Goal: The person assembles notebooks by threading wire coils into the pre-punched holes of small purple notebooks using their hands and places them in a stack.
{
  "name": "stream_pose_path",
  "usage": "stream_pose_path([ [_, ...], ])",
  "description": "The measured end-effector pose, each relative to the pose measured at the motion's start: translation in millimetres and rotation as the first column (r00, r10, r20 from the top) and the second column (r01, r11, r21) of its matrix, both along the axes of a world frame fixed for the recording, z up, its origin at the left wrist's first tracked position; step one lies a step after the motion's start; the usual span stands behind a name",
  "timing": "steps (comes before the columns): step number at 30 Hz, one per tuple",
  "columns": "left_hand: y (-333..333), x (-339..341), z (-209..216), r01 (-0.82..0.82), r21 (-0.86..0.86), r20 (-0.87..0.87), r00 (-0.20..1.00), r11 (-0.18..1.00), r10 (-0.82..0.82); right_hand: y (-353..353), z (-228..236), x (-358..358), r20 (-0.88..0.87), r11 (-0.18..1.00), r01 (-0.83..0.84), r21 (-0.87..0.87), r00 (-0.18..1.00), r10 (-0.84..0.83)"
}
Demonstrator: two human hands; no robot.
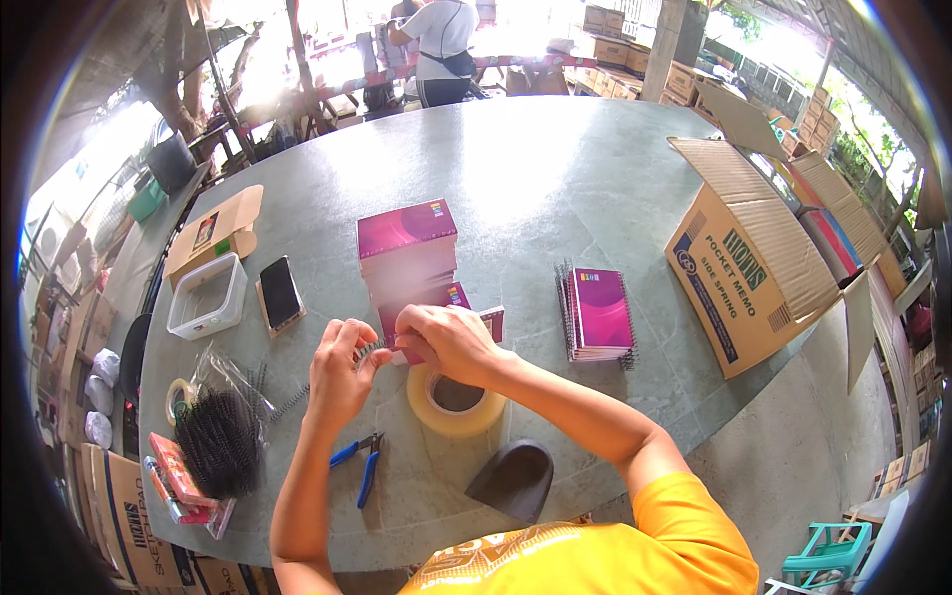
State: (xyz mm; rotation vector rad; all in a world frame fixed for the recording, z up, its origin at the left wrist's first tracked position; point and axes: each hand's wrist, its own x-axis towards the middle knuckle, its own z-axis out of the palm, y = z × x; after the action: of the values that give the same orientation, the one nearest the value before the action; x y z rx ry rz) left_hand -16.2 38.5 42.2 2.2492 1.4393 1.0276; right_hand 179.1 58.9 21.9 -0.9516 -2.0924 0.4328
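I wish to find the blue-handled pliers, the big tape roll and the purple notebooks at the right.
Blue-handled pliers [368, 478]: head view, on the right handle.
Big tape roll [455, 425]: head view, on the ring's near side.
Purple notebooks [603, 309]: head view, on the top cover.

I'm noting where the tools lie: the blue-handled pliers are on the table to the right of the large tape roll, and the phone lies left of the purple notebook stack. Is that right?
Not quite: the head view shows the blue-handled pliers on the table to the left of the large tape roll, and the phone lies left of the purple notebook stack.
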Motion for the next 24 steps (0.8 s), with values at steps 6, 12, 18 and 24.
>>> stream_pose_path([
  [6, -8, 15, 2, 0.000, 0.287, -0.261, 0.962, 0.958, 0.078, 3, -1, 3, -0.049, 0.998, -0.045, 0.040, 0.998, 0.047],
  [12, -122, 96, -47, 0.317, -0.349, -0.282, 0.862, 0.882, -0.422, -3, 9, 4, -0.023, 0.994, 0.043, 0.099, 0.999, -0.041],
  [18, -88, 52, -15, 0.254, -0.007, 0.050, 0.966, 0.967, -0.253, -2, -10, 74, -0.405, 0.824, -0.130, -0.552, 0.905, -0.128],
  [24, -38, 20, 10, -0.067, 0.179, -0.101, 0.991, 0.982, 0.086, -11, -31, 59, -0.629, 0.778, -0.299, -0.553, 0.762, -0.154],
])
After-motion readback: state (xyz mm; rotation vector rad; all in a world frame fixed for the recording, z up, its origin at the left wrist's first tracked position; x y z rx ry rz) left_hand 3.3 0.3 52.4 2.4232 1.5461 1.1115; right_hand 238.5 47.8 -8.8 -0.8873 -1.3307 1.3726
